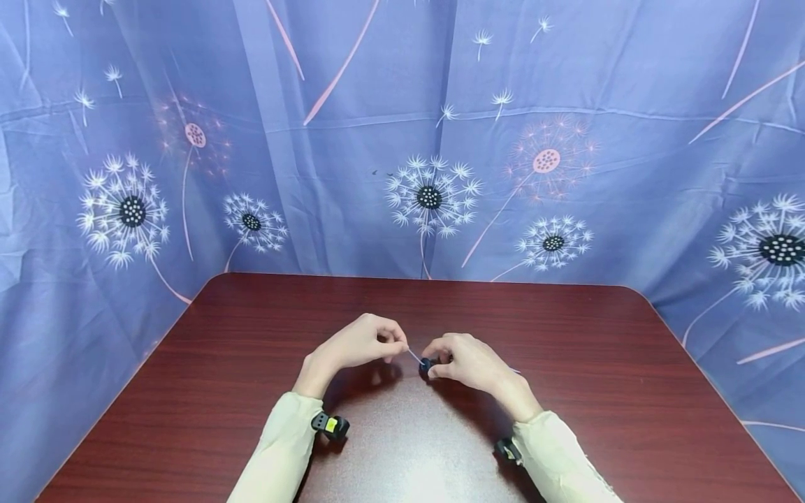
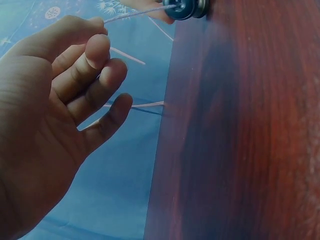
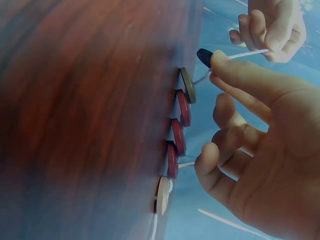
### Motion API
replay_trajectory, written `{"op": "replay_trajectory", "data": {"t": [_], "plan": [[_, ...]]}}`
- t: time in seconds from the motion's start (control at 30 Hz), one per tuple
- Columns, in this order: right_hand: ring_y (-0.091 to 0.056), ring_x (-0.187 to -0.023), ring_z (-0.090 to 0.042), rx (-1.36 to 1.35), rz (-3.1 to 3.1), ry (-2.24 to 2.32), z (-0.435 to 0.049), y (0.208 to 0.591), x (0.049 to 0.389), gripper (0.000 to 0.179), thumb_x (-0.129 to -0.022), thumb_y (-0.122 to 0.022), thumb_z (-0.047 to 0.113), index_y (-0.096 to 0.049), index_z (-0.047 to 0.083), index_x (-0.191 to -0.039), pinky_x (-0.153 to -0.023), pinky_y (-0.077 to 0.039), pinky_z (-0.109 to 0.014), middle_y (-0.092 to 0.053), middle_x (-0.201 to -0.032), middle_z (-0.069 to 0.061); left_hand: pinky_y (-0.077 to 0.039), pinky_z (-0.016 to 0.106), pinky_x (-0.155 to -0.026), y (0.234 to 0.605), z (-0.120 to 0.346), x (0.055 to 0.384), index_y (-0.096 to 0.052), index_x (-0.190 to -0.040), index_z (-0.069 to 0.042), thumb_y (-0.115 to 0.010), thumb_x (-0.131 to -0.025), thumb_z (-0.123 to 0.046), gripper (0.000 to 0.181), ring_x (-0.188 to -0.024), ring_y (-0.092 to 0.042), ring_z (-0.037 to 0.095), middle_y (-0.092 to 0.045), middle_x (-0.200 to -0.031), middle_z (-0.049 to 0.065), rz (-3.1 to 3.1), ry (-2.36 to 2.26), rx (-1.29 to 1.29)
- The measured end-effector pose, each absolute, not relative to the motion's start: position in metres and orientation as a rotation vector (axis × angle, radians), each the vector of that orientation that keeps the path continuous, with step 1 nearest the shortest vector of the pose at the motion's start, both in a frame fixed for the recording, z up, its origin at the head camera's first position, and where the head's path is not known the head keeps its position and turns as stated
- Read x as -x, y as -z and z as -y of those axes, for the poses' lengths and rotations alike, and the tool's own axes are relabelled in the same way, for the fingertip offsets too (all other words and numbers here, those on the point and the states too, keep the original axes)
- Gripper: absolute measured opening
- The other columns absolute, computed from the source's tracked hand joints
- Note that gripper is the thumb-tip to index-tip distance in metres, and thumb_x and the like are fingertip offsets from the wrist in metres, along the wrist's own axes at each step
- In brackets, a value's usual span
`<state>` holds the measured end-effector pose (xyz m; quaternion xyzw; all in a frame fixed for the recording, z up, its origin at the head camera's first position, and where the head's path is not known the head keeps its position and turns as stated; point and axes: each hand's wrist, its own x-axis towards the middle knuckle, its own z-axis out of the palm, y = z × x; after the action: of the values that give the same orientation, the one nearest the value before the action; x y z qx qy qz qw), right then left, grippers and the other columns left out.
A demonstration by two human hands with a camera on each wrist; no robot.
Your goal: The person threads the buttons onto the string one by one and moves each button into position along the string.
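Thumb and fingertips of my left hand (image 1: 360,344) pinch a thin white cord (image 1: 414,356), drawn taut toward the right. My right hand (image 1: 473,361) pinches a dark, round button (image 1: 425,367) by its edge, and the cord runs to its face. Beyond that dark button in the right wrist view, an olive button (image 3: 187,85), several red buttons (image 3: 179,137) and a beige button (image 3: 162,196) stand on edge in a row along the cord. In the left wrist view, the dark button (image 2: 181,8) is cut off by the top edge.
Both hands are above a dark red wood-grain table (image 1: 220,363). A blue curtain with dandelion prints (image 1: 352,175) hangs behind it and along the sides. A black wrist camera (image 1: 331,425) sits at the left cuff, another (image 1: 508,451) at the right cuff.
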<state>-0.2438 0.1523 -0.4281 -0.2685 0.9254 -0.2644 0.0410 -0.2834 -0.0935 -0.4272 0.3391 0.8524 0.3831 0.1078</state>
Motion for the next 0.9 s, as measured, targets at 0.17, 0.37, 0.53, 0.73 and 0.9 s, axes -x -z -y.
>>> {"op": "replay_trajectory", "data": {"t": [0.17,0.37,0.53,0.73,0.9], "plan": [[-0.051,-0.062,-0.004,0.734,-2.826,0.773,-0.1519,0.4268,0.2419,0.021,-0.083,-0.08,0.024,-0.075,0.025,-0.103,-0.055,-0.04,-0.025,-0.057,-0.069,0.013,-0.045,0.023,-0.065,0.4255,0.0937,0.2824,-0.074,-0.099,-0.011,-0.066,-0.092,-0.026,0.018,-0.061,-0.058,0.007,-0.064,-0.061,-0.007,-2.508,-1.13,-0.999],[-0.053,-0.061,-0.004,0.679,-2.829,0.729,-0.1529,0.4291,0.2421,0.021,-0.083,-0.079,0.024,-0.075,0.027,-0.103,-0.055,-0.041,-0.027,-0.06,-0.069,0.014,-0.045,0.022,-0.064,0.4251,0.0936,0.2822,-0.073,-0.096,-0.015,-0.067,-0.092,-0.026,0.014,-0.06,-0.058,0.006,-0.063,-0.06,-0.008,-2.515,-1.125,-1.005],[-0.053,-0.061,-0.004,0.665,-2.834,0.705,-0.1544,0.4296,0.2423,0.02,-0.084,-0.079,0.024,-0.075,0.028,-0.103,-0.055,-0.041,-0.028,-0.06,-0.067,0.014,-0.044,0.022,-0.064,0.424,0.0934,0.2815,-0.074,-0.097,-0.013,-0.066,-0.092,-0.026,0.017,-0.059,-0.057,0.004,-0.064,-0.061,-0.006,-2.511,-1.121,-1.01],[-0.052,-0.06,-0.004,0.67,-2.835,0.697,-0.156,0.429,0.2423,0.019,-0.083,-0.079,0.024,-0.075,0.028,-0.102,-0.054,-0.04,-0.028,-0.059,-0.066,0.015,-0.043,0.022,-0.063,0.4242,0.0933,0.2812,-0.074,-0.098,-0.012,-0.066,-0.092,-0.028,0.019,-0.059,-0.055,0.002,-0.064,-0.061,-0.005,-2.517,-1.107,-1.009],[-0.052,-0.062,-0.004,0.678,-2.811,0.722,-0.1619,0.4246,0.2439,0.019,-0.085,-0.077,0.024,-0.075,0.027,-0.104,-0.055,-0.04,-0.028,-0.063,-0.068,0.014,-0.043,0.021,-0.062,0.4244,0.0936,0.2816,-0.075,-0.098,-0.012,-0.066,-0.092,-0.028,0.019,-0.058,-0.054,0.003,-0.063,-0.06,-0.006,-2.517,-1.099,-1.005]]}}
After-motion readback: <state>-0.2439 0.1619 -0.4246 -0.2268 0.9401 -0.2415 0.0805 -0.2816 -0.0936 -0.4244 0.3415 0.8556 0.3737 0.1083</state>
